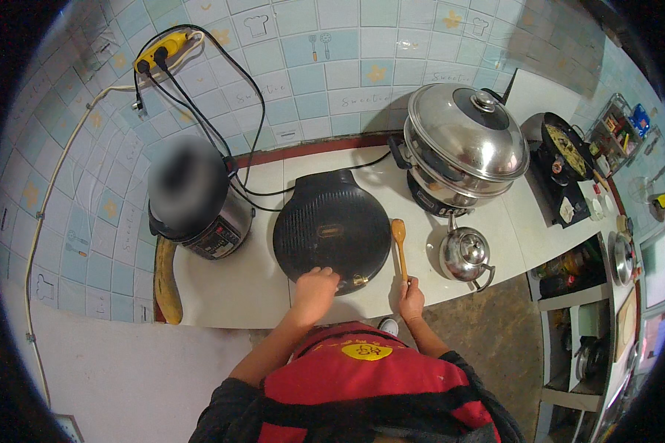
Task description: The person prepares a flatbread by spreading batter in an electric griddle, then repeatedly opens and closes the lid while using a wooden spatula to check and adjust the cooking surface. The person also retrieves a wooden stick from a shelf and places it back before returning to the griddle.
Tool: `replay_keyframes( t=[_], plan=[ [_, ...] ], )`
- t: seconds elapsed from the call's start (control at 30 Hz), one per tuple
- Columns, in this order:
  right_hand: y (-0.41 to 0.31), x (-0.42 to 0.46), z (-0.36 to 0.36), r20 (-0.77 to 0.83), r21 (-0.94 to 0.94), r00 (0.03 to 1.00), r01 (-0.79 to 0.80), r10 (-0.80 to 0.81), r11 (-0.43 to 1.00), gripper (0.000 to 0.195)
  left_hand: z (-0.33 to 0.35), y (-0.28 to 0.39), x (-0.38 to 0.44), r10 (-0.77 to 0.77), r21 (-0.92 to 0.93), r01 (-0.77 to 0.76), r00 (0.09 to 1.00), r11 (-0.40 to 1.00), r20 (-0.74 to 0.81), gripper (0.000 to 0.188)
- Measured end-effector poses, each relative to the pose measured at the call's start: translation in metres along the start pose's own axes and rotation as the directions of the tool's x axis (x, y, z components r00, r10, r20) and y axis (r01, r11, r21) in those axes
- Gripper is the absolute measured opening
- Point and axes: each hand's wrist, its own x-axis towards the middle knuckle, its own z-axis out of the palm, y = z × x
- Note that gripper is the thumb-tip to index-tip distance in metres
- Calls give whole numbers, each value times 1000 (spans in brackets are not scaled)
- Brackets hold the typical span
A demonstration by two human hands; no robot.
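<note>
A round black electric griddle (332, 252) with a ribbed lid sits closed on the white counter in front of me. My left hand (317, 290) lies at its front edge with the fingers bent over the rim; the hand hides that part, so its grip is unclear. In my right hand (412, 300) is the handle end of a wooden spoon (400, 238), whose bowl points away from me beside the griddle. To the right of the spoon stands a small steel teapot (464, 253) with its lid on.
A multicooker (216, 238) stands left, near a long yellowish gourd (168, 282). Cords run to a yellow power strip (163, 51) on the tiled wall. Behind the teapot is a large lidded steel pot (465, 138). Farther right, a wok (568, 147) holds food above open shelves (573, 299).
</note>
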Motion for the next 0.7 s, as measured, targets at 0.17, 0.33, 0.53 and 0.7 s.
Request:
replay_keyframes(
  t=[0.17,0.33,0.53,0.7],
  plan=[
    [2,1,1,3,-7,1000,-4,4,1000,24,1,-1,0,13,5,-13,1000,1000,-18,5],
    [4,2,2,40,-12,999,-32,33,999,26,4,-1,0,21,35,-20,999,999,-28,5],
    [5,2,3,35,-21,999,-31,32,999,27,7,-3,-1,26,40,-25,999,999,-36,5],
    [4,2,2,35,-4,999,-20,20,1000,27,3,-2,0,17,20,-17,1000,1000,-7,6]
  ],
)
